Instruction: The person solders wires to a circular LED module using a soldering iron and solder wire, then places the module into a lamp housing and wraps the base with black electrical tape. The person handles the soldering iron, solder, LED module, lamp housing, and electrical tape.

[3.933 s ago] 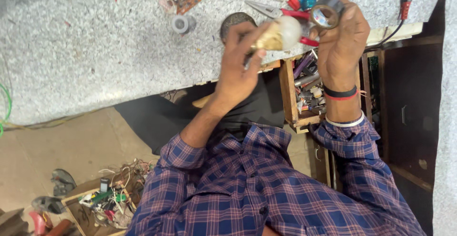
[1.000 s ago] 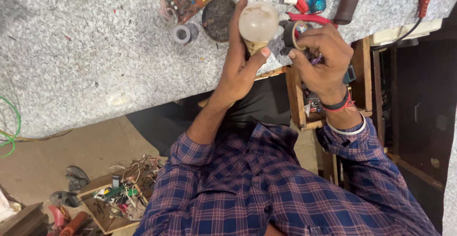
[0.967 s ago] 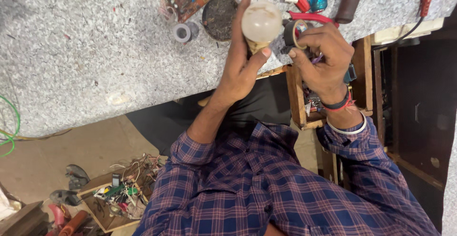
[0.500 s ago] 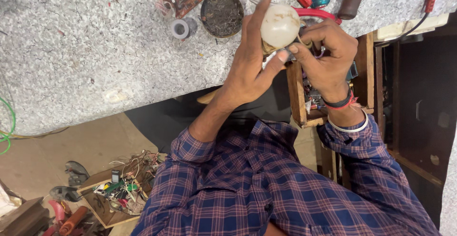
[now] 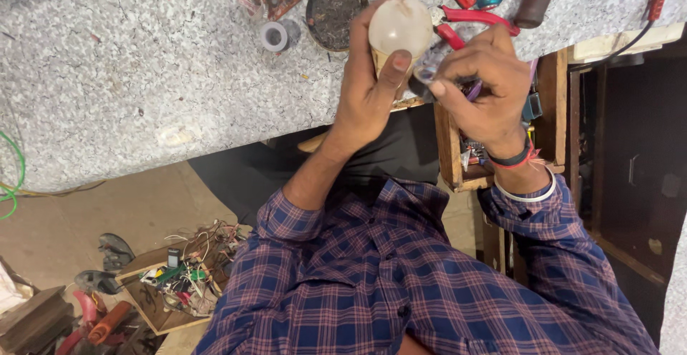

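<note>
Head view: frosted white round bulb [image 5: 399, 24], yellowish base, gripped by left hand [image 5: 368, 86]; right hand [image 5: 478, 83] pinching small dark part [image 5: 422, 83] beside base, near countertop [image 5: 143, 76] front edge.

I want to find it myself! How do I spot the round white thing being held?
Look at the grey speckled worktop, near its top edge. The left hand holds a light bulb there. It is the only smooth, pale, frosted ball among the tools.
</note>
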`<state>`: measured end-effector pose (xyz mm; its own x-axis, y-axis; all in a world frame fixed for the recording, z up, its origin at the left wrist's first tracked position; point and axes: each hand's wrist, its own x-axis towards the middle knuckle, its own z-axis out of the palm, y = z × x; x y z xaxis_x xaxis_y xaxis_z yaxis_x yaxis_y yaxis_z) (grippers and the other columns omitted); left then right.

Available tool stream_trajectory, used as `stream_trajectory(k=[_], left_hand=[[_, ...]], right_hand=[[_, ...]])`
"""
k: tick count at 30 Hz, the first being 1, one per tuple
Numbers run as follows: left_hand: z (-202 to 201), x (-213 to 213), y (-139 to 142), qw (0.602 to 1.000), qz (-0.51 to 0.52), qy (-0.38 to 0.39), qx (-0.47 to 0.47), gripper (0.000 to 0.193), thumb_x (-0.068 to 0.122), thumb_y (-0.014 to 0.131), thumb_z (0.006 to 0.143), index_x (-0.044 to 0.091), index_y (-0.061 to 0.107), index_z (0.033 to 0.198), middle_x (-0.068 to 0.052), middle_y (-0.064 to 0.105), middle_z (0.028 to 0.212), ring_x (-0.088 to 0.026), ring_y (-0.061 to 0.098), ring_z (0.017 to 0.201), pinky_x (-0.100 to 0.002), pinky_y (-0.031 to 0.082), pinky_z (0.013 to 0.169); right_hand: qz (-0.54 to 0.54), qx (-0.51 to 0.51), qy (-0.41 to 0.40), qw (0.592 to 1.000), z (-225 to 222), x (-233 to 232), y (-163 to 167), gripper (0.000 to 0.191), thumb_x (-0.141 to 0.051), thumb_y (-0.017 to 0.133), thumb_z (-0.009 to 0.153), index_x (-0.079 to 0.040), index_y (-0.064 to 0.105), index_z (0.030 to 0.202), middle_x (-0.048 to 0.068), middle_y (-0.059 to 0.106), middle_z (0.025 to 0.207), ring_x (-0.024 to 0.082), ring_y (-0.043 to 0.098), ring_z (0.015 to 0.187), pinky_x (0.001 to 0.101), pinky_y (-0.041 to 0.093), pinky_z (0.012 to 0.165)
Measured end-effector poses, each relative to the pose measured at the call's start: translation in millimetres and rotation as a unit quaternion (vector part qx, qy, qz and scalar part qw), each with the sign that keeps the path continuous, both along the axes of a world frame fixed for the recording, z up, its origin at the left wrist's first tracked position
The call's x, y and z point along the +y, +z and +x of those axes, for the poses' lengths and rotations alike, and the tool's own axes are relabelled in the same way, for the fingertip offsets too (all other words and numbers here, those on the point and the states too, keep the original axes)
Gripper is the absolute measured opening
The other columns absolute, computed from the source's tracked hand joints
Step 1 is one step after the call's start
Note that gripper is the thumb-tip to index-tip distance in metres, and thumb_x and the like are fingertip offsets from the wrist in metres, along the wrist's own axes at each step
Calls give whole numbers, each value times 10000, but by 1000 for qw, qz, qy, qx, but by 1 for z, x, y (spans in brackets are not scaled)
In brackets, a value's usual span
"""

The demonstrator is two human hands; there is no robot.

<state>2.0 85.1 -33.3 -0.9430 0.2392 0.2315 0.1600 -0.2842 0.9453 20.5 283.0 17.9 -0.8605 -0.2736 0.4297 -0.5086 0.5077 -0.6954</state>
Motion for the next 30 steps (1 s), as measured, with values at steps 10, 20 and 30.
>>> stream_trajectory(k=[10, 20, 30], left_hand=[[-5, 4, -2, 999, 18, -22, -32, 662, 456, 531, 1144, 106, 206, 1602, -134, 567, 1341, -157, 715, 1009, -302, 684, 762], [-8, 3, -15, 998, -11, 57, 28, 646, 355, 529, 1205, 101, 128, 1643, -113, 331, 1622, -195, 409, 1457, -334, 379, 1247], [-9, 2, -21, 998, 58, 38, 4, 646, 341, 573, 1187, 76, 162, 1610, -115, 362, 1576, -186, 392, 1444, -339, 367, 1241]], right_hand=[[-51, -65, -39, 996, 3, -6, -10, 123, -87, 740, 1102, 24, 689, 1121, 86, 742, 1057, 168, 675, 957, 278, 523, 873], [-68, -99, -9, 993, -2, -8, 7, 506, -89, 871, 929, 39, 618, 1348, 133, 692, 1221, 197, 698, 1139, 314, 582, 1007], [88, 37, -33, 995, -2, -12, 7, 479, -193, 1000, 855, -4, 697, 1173, 164, 722, 1287, 311, 721, 1197, 369, 594, 976]])
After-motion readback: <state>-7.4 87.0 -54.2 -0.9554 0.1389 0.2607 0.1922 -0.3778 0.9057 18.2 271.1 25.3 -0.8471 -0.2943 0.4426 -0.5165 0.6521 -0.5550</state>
